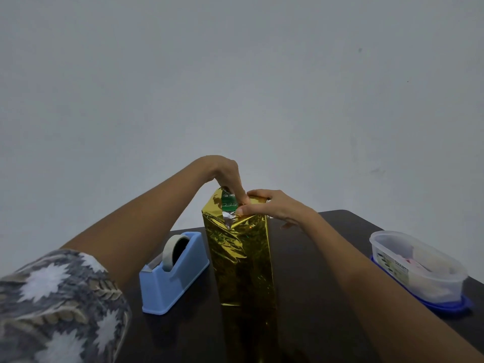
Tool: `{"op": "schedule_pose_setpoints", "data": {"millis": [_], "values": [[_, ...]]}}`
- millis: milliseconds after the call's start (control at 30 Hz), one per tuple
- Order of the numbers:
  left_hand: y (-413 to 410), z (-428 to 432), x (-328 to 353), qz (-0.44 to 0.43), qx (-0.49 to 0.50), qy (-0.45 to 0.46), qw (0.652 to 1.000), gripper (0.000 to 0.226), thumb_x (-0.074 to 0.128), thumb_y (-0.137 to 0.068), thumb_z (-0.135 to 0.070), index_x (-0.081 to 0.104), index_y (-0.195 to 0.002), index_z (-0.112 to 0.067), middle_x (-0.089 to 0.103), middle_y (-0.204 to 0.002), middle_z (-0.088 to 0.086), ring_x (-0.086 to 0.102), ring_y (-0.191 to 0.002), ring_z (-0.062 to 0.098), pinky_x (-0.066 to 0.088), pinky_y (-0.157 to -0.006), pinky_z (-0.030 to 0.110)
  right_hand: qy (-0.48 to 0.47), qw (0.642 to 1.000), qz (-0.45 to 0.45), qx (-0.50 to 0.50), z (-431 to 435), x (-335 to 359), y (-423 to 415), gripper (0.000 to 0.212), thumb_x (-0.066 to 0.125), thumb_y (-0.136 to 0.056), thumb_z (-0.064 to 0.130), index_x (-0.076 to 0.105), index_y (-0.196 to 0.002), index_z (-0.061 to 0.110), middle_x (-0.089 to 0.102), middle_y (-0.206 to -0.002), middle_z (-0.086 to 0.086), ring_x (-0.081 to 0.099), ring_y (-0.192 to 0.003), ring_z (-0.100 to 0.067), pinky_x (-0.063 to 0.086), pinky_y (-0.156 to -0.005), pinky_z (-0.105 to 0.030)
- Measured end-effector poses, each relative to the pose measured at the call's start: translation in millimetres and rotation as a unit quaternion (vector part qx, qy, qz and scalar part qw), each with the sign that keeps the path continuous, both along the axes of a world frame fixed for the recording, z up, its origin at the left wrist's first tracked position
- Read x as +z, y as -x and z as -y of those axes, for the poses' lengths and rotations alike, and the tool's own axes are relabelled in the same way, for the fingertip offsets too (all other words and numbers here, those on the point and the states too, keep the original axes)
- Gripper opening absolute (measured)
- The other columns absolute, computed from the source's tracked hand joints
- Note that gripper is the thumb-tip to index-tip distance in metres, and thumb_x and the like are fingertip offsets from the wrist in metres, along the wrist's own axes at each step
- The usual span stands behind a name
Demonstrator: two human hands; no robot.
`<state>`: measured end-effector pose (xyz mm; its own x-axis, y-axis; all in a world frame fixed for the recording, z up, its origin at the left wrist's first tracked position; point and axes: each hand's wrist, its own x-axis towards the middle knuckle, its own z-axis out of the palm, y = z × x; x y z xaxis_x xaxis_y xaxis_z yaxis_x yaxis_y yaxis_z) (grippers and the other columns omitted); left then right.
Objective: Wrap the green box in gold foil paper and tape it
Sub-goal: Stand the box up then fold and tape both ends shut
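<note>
**Both hands at the open top of the foil-wrapped box**

The green box (229, 203) stands upright on its end near the middle of the dark table (327, 258). The gold foil paper (243, 258) covers its tall sides down to the tabletop. Only a small patch of green with pale print shows at the top left corner, where the foil is not closed. Just below that patch the foil's silver underside shows in a crumpled fold.

The left hand (227, 176) comes down from above with the wrist bent. Its fingers are held close together and point downward, with the tips at the top end of the box beside the green patch. Whether they pinch the foil or only press on it cannot be told.

The right hand (273, 206) holds the top right part of the box. Its fingers are curled over the top edge and its thumb is pressed flat against the foil on the near face, so the foil fold is clamped between them.

A blue tape dispenser (171, 286) sits on the table just left of the box, apart from it, and carries a roll of pale tape (169, 251). Well to the right, near the table's edge, is a clear plastic container (419, 265) resting on a blue lid (445, 307). Its contents are blurred. A patterned sleeve (52, 305) covers the left upper arm. A plain pale wall (235, 74) fills the background.
</note>
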<state>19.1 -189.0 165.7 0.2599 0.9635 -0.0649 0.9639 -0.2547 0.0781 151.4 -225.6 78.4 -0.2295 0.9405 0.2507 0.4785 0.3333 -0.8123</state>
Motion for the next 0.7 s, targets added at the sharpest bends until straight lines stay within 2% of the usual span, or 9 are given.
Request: {"op": "schedule_pose_setpoints", "data": {"millis": [167,233,300,367,467,500,567,633,700], "values": [[-8,-10,0,-0.120,0.031,-0.043,0.991,0.065,0.071,-0.074,-0.055,0.063,-0.111,-0.002,0.063,-0.122,0.010,0.056,-0.116,0.028,0.044,-0.099,0.037,0.006,1.000,0.000,-0.004,0,1,0,0.070,0.068,-0.083,0.039,0.038,-0.143,0.022,0.039,-0.143,-0.004,0.036,-0.105,-0.011,0.032,-0.060,-0.015],[-11,-8,1,-0.184,0.068,-0.074,0.978,0.080,0.066,-0.066,-0.070,0.060,-0.113,-0.006,0.060,-0.125,0.005,0.050,-0.121,0.032,0.032,-0.106,0.054,0.006,1.000,-0.006,-0.004,1,0,0,0.069,0.068,-0.082,0.038,0.039,-0.143,0.023,0.041,-0.141,-0.003,0.037,-0.104,-0.010,0.031,-0.058,-0.014],[-10,-4,2,-0.231,0.114,-0.101,0.961,0.097,0.055,-0.057,-0.085,0.054,-0.119,-0.012,0.054,-0.130,0.004,0.040,-0.128,0.035,0.018,-0.104,0.064,0.009,1.000,-0.016,-0.005,1,0,-1,0.069,0.069,-0.082,0.038,0.040,-0.143,0.025,0.041,-0.140,-0.002,0.038,-0.103,-0.010,0.030,-0.057,-0.015],[-1,-5,0,-0.223,0.127,-0.101,0.961,0.109,0.048,-0.042,-0.093,0.051,-0.115,-0.012,0.053,-0.130,0.005,0.041,-0.127,0.034,0.019,-0.103,0.061,0.006,1.000,-0.017,-0.005,1,-1,-1,0.069,0.069,-0.081,0.039,0.040,-0.143,0.025,0.041,-0.140,-0.001,0.038,-0.103,-0.010,0.030,-0.057,-0.015],[15,-7,-6,-0.151,0.107,-0.042,0.982,0.144,0.043,-0.016,-0.100,0.053,-0.120,-0.001,0.055,-0.128,0.012,0.048,-0.121,0.034,0.033,-0.105,0.051,0.001,1.000,-0.014,-0.007,0,-1,1,0.069,0.069,-0.081,0.040,0.041,-0.142,0.024,0.041,-0.141,-0.001,0.038,-0.104,-0.011,0.030,-0.057,-0.016],[19,-6,-10,-0.108,0.106,-0.016,0.988,0.139,0.048,-0.029,-0.098,0.051,-0.124,0.003,0.053,-0.131,0.017,0.048,-0.122,0.034,0.037,-0.105,0.046,-0.001,1.000,-0.012,-0.007,0,-1,1,0.068,0.069,-0.081,0.040,0.042,-0.142,0.024,0.041,-0.140,-0.001,0.038,-0.104,-0.011,0.031,-0.057,-0.016],[28,-7,-14,-0.017,0.127,-0.004,0.992,0.098,0.058,-0.073,-0.069,0.044,-0.130,0.009,0.049,-0.135,0.019,0.049,-0.121,0.031,0.041,-0.100,0.036,-0.001,1.000,-0.012,-0.008,1,-1,1,0.065,0.068,-0.083,0.038,0.043,-0.141,0.023,0.042,-0.138,-0.001,0.039,-0.103,-0.010,0.031,-0.056,-0.015],[39,-15,-13,0.061,0.133,-0.036,0.989,0.070,0.060,-0.087,-0.045,0.047,-0.128,0.011,0.054,-0.123,0.018,0.055,-0.102,0.024,0.046,-0.087,0.030,-0.003,1.000,-0.008,-0.008,1,-1,-2,0.059,0.064,-0.087,0.035,0.043,-0.141,0.023,0.042,-0.133,-0.001,0.039,-0.099,-0.010,0.031,-0.055,-0.014],[44,-17,-15,0.119,0.128,-0.039,0.984,0.069,0.059,-0.088,-0.044,0.047,-0.130,0.009,0.054,-0.119,0.017,0.056,-0.099,0.023,0.046,-0.084,0.032,-0.003,1.000,-0.007,-0.008,1,-2,-2,0.058,0.064,-0.087,0.034,0.043,-0.141,0.024,0.040,-0.122,0.002,0.039,-0.098,-0.010,0.032,-0.054,-0.013]]}}
